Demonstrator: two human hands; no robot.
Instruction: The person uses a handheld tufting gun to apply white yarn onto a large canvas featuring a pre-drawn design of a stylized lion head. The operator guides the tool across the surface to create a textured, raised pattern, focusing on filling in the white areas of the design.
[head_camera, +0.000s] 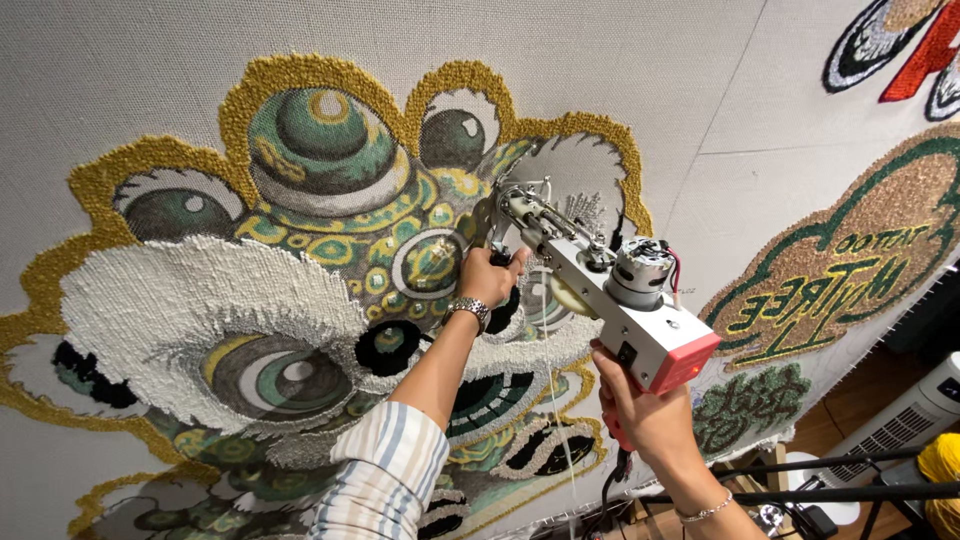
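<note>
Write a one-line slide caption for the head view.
Both hands, left hand and right hand, steady a tufting gun against a stretched cloth bearing a lion-head design.

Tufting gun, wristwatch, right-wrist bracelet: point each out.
tufting gun (640, 320), head view, on its white body below the motor
wristwatch (468, 311), head view, on the metal band at the left wrist
bracelet (706, 512), head view, on the thin chain across the right wrist

Bright, even indoor light, sharp focus, soft shadows, wide-angle bending at the edges.
</note>
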